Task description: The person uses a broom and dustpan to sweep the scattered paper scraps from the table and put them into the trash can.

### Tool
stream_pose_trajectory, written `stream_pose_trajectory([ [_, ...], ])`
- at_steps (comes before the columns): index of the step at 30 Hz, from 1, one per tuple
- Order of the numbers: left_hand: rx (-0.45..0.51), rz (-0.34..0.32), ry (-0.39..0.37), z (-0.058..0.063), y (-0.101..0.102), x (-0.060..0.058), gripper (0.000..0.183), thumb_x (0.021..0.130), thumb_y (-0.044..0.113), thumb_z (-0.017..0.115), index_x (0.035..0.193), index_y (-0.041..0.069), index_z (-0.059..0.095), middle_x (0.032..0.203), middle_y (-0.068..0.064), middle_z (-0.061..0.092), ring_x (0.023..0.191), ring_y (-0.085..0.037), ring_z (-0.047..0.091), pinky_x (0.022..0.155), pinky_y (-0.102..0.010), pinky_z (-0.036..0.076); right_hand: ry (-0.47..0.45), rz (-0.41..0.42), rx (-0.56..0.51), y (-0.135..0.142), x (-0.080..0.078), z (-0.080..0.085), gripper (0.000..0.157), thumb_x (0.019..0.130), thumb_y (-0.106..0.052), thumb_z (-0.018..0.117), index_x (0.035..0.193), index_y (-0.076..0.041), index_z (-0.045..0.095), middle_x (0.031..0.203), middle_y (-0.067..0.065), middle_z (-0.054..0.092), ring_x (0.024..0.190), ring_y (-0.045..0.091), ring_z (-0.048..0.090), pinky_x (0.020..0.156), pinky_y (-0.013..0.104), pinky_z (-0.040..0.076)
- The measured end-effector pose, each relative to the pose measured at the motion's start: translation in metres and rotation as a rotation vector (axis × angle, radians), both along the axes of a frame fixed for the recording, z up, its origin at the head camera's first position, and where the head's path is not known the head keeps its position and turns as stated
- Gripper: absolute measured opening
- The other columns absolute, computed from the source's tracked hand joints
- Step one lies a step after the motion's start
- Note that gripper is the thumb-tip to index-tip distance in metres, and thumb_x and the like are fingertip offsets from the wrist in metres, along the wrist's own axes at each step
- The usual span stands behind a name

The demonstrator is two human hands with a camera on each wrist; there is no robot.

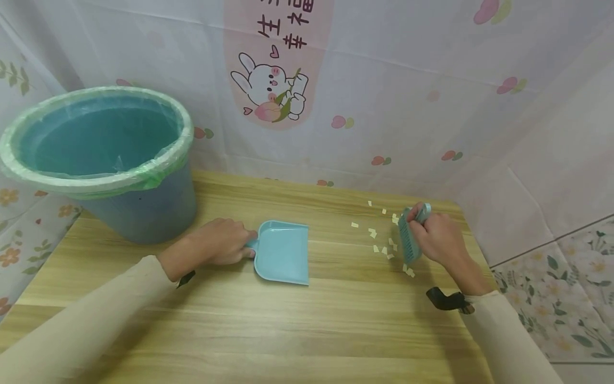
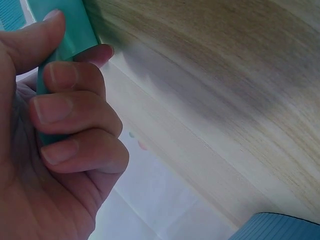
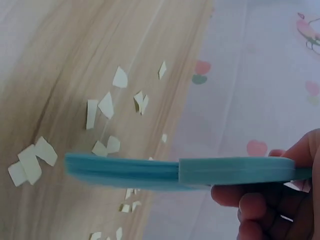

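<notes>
My left hand (image 1: 221, 242) grips the handle of a light blue dustpan (image 1: 283, 252) that lies flat on the wooden table (image 1: 297, 320), its mouth toward the right. In the left wrist view my fingers (image 2: 75, 112) curl round the teal dustpan handle (image 2: 67, 30). My right hand (image 1: 438, 234) holds a small teal brush (image 1: 409, 240) at the right side of the table, bristles down. Several pale paper scraps (image 1: 379, 234) lie scattered to the left of the brush. The right wrist view has the brush (image 3: 170, 172) side-on, over the paper scraps (image 3: 107, 107).
A blue bucket (image 1: 103, 160) lined with a green plastic bag stands at the table's back left corner. A patterned cloth (image 1: 384, 96) with a rabbit print hangs behind and beside the table. The table's right edge is close to the brush.
</notes>
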State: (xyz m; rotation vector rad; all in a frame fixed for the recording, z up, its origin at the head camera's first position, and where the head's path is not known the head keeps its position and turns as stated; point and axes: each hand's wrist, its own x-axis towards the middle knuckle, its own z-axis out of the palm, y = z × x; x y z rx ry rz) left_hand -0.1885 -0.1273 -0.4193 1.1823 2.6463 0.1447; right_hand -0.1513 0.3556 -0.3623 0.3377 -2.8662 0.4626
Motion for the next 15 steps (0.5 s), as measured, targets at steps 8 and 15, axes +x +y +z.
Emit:
stream_pose_trajectory([
  [8, -0.004, -0.001, 0.006, 0.001, 0.001, 0.0, 0.029, 0.108, 0.035, 0.071, 0.11, 0.006, 0.071, 0.068, 0.006, 0.038, 0.063, -0.013, 0.04, 0.06, -0.032, 0.036, -0.065, 0.079, 0.085, -0.006, -0.011, 0.001, 0.024, 0.113, -0.017, 0.043, 0.118, -0.006, 0.063, 0.054, -0.006, 0.041, 0.05, 0.016, 0.033, 0.05, 0.036, 0.03],
  [15, 0.01, -0.001, -0.004, 0.001, 0.001, 0.0, 0.028, 0.108, 0.034, 0.072, 0.11, 0.006, 0.071, 0.069, 0.005, 0.043, 0.063, -0.014, 0.042, 0.06, -0.033, 0.038, -0.16, 0.136, 0.189, -0.015, -0.022, -0.003, 0.022, 0.118, -0.023, 0.042, 0.12, -0.008, 0.058, 0.064, -0.002, 0.051, 0.055, 0.02, 0.043, 0.054, 0.037, 0.034],
])
